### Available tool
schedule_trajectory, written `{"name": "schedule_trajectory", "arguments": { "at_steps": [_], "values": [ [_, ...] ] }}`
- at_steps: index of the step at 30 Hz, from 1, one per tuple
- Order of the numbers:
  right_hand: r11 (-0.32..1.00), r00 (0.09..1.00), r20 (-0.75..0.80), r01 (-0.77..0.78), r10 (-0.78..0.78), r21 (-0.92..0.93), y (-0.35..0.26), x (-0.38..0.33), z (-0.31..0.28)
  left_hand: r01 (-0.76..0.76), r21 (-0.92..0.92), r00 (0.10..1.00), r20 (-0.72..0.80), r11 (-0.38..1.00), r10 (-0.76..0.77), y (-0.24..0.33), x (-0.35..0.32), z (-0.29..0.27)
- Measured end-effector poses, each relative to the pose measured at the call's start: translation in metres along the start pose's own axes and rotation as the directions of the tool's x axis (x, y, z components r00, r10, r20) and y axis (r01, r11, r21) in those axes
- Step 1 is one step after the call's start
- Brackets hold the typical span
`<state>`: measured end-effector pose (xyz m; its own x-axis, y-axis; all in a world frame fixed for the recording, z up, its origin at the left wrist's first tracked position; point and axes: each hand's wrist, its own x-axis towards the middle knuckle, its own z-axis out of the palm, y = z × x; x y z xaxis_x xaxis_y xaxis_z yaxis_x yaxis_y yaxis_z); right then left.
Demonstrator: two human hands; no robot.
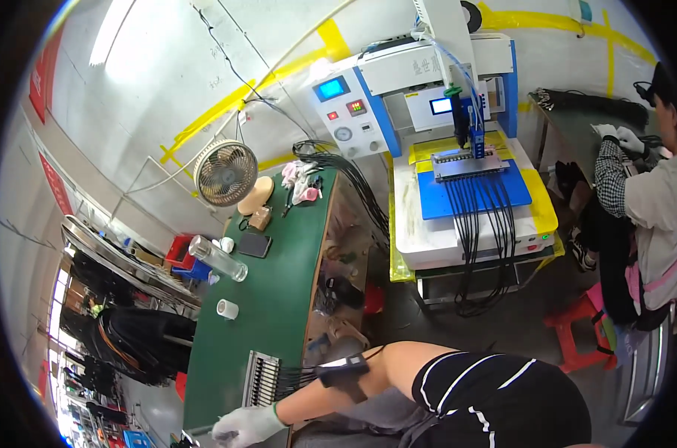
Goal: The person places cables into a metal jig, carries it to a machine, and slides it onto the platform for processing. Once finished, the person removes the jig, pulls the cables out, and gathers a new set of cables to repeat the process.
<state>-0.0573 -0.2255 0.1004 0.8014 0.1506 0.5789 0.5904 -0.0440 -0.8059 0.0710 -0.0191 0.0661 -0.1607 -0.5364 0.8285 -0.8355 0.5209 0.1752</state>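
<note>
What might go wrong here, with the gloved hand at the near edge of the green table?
The gloved left hand reaches past black cables leading into the metal fixture; the forearm might snag them and drag the fixture. The clear bottle lies on its side on the green table, so it may roll off.

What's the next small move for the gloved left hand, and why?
Probably slide the left hand right, toward the metal cable fixture. The hand rests at the near edge of the green table, just short of the fixture, whose black cables trail right. Grip is unclear; the right hand is out of view.
</note>
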Motion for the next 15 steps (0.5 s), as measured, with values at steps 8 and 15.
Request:
{"name": "schedule_trajectory", "arguments": {
  "at_steps": [8,15],
  "values": [
    [0.953,0.978,-0.168,-0.167,0.127,-0.253,0.026,-0.120,-0.113,0.076,-0.776,-0.196,-0.627,0.626,-0.754,0.116,-0.016,-0.001],
    [0.763,0.708,-0.373,-0.647,0.600,-0.001,0.107,-0.196,-0.157,0.814,-0.421,-0.146,-0.815,0.400,-0.561,0.140,-0.125,0.006]
  ]
}}
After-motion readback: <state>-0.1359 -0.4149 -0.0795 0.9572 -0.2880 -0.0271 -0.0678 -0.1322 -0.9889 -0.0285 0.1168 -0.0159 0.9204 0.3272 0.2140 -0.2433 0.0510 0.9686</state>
